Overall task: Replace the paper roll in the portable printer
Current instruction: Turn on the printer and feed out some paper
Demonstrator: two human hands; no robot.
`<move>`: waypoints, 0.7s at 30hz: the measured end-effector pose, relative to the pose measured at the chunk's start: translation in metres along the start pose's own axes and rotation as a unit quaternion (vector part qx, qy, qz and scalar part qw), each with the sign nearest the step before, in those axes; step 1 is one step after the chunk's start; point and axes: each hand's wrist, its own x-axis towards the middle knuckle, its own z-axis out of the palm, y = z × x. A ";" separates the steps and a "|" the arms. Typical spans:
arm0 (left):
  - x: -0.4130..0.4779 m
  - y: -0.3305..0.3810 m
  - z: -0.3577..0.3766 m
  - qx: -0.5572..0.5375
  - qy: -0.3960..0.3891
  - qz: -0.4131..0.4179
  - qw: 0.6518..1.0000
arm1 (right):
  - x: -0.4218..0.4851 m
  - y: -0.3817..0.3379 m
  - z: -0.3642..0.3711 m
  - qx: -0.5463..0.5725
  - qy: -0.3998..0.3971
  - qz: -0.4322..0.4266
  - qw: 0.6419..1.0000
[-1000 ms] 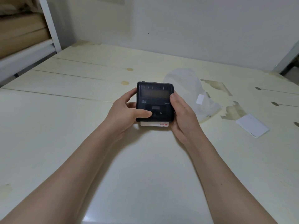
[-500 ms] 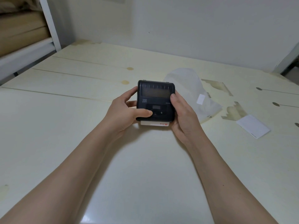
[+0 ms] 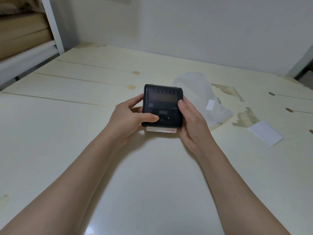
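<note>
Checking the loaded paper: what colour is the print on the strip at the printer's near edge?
Red, on a white strip; head view shows it.

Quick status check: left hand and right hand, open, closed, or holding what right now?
Left hand: grips the printer by its left side, thumb on the front panel.
Right hand: grips the printer by its right side, thumb on top.

Pale plank table (image 3: pixel 67 133), brown stains on the far right. Crumpled translucent plastic bag (image 3: pixel 196 82) right of centre. White card (image 3: pixel 265 134) lies flat, nearer and further right. White shelf frame (image 3: pixel 52 26) far left.
</note>
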 end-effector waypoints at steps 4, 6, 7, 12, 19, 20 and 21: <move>0.000 0.000 0.000 -0.005 0.003 -0.003 1.000 | 0.000 0.000 0.000 0.002 0.003 0.000 1.000; 0.000 0.000 -0.001 -0.005 0.002 -0.001 1.000 | -0.001 0.000 0.000 0.001 0.002 0.001 1.000; 0.000 0.000 -0.001 -0.005 0.001 0.000 1.000 | -0.001 0.000 0.000 0.001 0.001 0.001 1.000; 0.000 0.000 -0.001 -0.004 0.002 0.004 1.000 | 0.000 0.000 0.000 0.000 -0.005 -0.001 1.000; -0.001 0.001 -0.001 0.005 -0.002 0.011 1.000 | -0.001 -0.001 0.000 -0.007 -0.020 -0.002 1.000; -0.001 0.001 -0.001 0.006 -0.002 0.012 1.000 | -0.001 -0.002 0.000 -0.009 -0.022 -0.002 1.000; -0.001 0.001 -0.001 0.006 -0.001 0.012 1.000 | -0.001 -0.002 0.000 -0.011 -0.025 -0.002 1.000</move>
